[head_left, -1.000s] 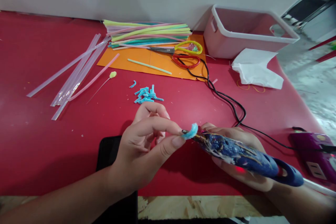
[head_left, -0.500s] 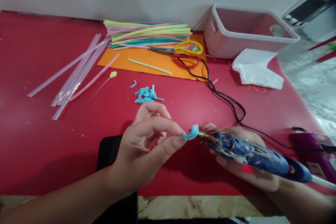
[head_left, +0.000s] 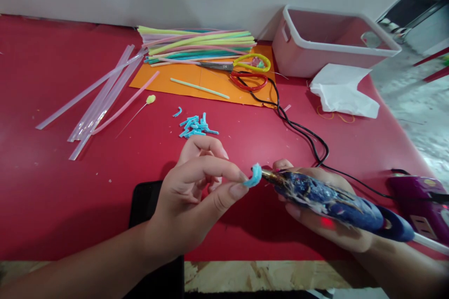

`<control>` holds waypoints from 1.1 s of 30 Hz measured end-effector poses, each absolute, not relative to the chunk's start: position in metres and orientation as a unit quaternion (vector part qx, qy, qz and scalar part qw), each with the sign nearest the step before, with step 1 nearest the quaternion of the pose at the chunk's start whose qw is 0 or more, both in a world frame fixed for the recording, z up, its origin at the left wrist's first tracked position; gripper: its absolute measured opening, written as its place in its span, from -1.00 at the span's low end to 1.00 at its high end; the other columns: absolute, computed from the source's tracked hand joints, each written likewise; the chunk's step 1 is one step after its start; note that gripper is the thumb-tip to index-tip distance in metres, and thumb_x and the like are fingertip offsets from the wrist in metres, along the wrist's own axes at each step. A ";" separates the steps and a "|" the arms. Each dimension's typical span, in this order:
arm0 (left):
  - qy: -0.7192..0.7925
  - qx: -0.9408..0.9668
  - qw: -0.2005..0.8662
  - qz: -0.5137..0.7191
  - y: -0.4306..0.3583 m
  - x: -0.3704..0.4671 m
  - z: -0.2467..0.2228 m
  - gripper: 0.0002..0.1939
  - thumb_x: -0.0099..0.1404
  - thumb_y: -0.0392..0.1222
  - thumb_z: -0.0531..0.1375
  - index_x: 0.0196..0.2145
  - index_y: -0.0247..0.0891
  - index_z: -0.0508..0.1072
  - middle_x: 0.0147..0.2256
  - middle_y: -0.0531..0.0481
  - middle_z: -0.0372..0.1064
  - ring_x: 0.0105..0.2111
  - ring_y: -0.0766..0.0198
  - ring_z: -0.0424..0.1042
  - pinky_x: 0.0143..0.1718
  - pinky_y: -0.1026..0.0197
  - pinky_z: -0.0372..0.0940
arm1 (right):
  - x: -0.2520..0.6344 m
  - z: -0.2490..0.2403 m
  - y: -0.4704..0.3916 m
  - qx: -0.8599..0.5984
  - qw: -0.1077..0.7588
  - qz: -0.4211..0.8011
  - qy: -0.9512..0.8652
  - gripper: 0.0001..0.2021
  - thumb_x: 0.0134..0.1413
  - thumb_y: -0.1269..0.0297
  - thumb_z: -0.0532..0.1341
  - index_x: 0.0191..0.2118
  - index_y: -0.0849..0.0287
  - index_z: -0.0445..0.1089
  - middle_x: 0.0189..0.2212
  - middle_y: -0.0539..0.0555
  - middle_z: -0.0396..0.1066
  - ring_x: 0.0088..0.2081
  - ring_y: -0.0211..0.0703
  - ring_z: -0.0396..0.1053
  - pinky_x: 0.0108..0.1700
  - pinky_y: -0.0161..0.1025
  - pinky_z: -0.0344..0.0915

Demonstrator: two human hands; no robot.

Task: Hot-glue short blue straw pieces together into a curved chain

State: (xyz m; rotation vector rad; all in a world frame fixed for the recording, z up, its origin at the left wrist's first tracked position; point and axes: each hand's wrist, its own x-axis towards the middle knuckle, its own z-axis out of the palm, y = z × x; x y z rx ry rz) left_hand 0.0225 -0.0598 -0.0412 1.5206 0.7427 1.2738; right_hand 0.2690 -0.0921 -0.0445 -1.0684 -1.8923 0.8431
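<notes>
Between thumb and forefinger, my left hand [head_left: 199,191] pinches a short blue piece of pipe cleaner [head_left: 254,175], whose free end curls upward. My right hand [head_left: 326,215] is wrapped round a dark blue hot glue gun [head_left: 333,201], with its metal nozzle at the curled piece. Whether nozzle and fuzz touch is hard to tell. A white glue stick [head_left: 430,244] sticks out of the gun's back end. Beyond my left hand lies a small heap of cut blue pipe cleaner pieces [head_left: 195,126], with one curled piece [head_left: 177,112] apart from it.
Coloured pipe cleaners [head_left: 199,44] and scissors [head_left: 219,66] lie on an orange sheet [head_left: 210,72]. Clear glue sticks [head_left: 105,88] are at left, a bin [head_left: 336,51] and white paper [head_left: 342,88] at right. A black cord [head_left: 305,133] runs to a purple power strip [head_left: 417,205]. A phone [head_left: 145,201] lies under my left wrist.
The glue gun has shifted slightly left and up. The curled blue tip has bent a little further left, toward my left fingers. My left hand has hardly moved.
</notes>
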 end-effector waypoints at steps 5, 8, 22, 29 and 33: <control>0.311 0.647 0.465 0.518 -0.061 0.023 -0.043 -0.93 0.36 -0.32 0.32 -0.26 -0.16 0.55 -0.22 -0.01 0.25 -0.28 0.35 0.31 -0.36 0.38 0.36 | 0.276 -0.045 -0.083 -0.557 0.253 0.183 -0.770 -0.83 0.18 0.30 0.23 -0.09 0.06 0.40 -0.37 0.03 0.51 -0.38 -0.06 0.47 -0.30 -0.12 0.37; 0.343 0.663 0.438 0.501 -0.062 0.025 -0.045 -0.89 0.35 -0.36 0.31 -0.23 -0.17 0.56 -0.20 0.01 0.24 -0.31 0.38 0.32 -0.34 0.35 0.36 | 0.285 -0.052 -0.071 -0.592 0.148 0.016 -0.792 -0.58 0.05 0.39 0.18 0.08 0.12 0.36 -0.16 0.18 0.54 -0.14 0.13 0.48 -0.08 0.04 0.28; 0.299 0.788 0.320 0.433 -0.068 0.028 -0.045 -0.81 0.34 -0.49 0.26 -0.25 -0.24 0.58 -0.11 -0.02 0.24 -0.21 0.36 0.36 -0.21 0.33 0.37 | 0.263 -0.026 -0.082 -0.395 0.371 0.378 -0.751 -0.77 0.18 0.19 0.39 -0.05 0.04 0.54 -0.20 0.06 0.51 -0.15 -0.19 0.51 -0.12 -0.29 0.46; 0.268 0.795 0.335 0.429 -0.070 0.028 -0.050 -0.82 0.36 -0.46 0.25 -0.22 -0.23 0.58 -0.09 -0.01 0.24 -0.30 0.40 0.32 -0.32 0.33 0.32 | 0.262 -0.030 -0.080 -0.365 0.367 0.500 -0.694 -0.88 0.07 0.27 0.47 -0.28 0.11 0.57 -0.35 0.00 0.51 -0.31 -0.31 0.48 -0.19 -0.35 0.45; 0.256 0.798 0.340 0.426 -0.071 0.028 -0.051 -0.81 0.36 -0.47 0.26 -0.20 -0.22 0.58 -0.08 0.00 0.25 -0.30 0.42 0.33 -0.27 0.34 0.32 | 0.260 -0.028 -0.080 -0.348 0.352 0.572 -0.655 -0.91 0.07 0.32 0.47 -0.30 0.11 0.59 -0.36 0.00 0.49 -0.31 -0.32 0.46 -0.22 -0.36 0.43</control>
